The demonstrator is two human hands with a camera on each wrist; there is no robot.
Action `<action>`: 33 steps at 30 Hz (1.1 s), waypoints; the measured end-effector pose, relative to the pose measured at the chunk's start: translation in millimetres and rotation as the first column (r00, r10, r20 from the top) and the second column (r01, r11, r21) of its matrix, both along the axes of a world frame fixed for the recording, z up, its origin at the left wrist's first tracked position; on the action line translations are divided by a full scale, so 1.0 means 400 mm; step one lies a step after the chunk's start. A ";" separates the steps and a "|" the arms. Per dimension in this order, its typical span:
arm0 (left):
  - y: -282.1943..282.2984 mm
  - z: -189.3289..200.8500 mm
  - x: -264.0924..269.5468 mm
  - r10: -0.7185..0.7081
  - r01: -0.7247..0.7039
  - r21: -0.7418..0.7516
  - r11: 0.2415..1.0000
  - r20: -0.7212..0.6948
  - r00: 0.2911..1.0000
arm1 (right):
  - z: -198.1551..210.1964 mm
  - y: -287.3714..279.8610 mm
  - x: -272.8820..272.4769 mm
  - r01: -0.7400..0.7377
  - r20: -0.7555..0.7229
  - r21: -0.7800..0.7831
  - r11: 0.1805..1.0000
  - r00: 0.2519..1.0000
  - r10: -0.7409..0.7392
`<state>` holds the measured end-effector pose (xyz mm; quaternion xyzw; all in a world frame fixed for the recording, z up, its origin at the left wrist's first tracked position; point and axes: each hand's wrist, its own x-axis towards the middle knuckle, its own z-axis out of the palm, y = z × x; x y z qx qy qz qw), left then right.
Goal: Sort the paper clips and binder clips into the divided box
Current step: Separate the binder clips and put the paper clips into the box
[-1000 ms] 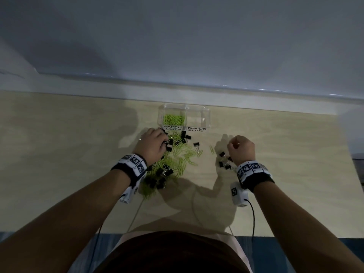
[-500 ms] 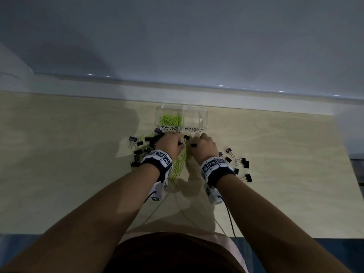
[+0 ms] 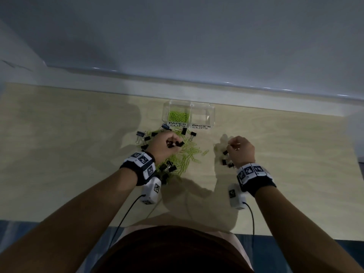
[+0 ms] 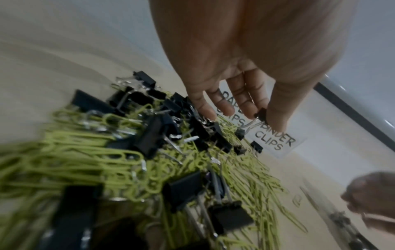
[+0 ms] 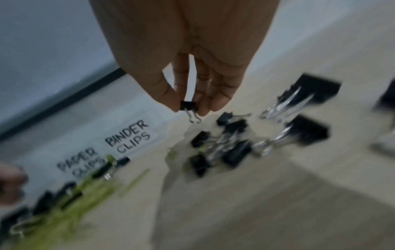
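A clear divided box [image 3: 211, 115] stands at the table's far middle, labelled PAPER CLIPS and BINDER CLIPS; green paper clips [image 3: 178, 116] lie in its left compartment. In front of it spreads a mixed pile of green paper clips [image 3: 188, 154] and black binder clips [image 4: 153, 135]. My left hand [image 3: 167, 143] hovers over the pile and pinches a small black binder clip [image 4: 261, 115] between thumb and fingers. My right hand [image 3: 239, 147], to the right of the pile, pinches another small black binder clip [image 5: 188, 106] above a separate group of binder clips [image 5: 230, 143].
The light wooden table [image 3: 78, 154] runs wide on both sides of the pile. A pale wall ledge [image 3: 177, 87] borders its far edge. Cables [image 3: 126, 211] trail from both wrist cameras toward my body at the near edge.
Both hands were together just in front of the box half a second ago. The right hand has swung out to the right; the left has drawn back over the pile. Each now pinches a binder clip.
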<state>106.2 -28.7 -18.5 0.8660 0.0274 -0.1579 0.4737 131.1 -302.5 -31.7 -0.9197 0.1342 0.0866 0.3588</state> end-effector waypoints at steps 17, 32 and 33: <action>0.022 0.007 -0.053 -0.285 0.216 0.477 0.852 0.075 0.956 | -0.026 0.229 -0.061 -0.694 -0.147 -0.139 0.707 0.720 0.678; -0.085 -0.039 -0.044 -0.403 0.376 0.572 0.730 -0.084 0.911 | -0.008 0.158 -0.062 -0.611 -0.220 -0.186 0.770 0.789 0.574; -0.085 -0.036 -0.043 -0.408 0.378 0.558 0.738 -0.077 0.910 | -0.011 0.171 -0.063 -0.651 -0.210 -0.175 0.739 0.758 0.617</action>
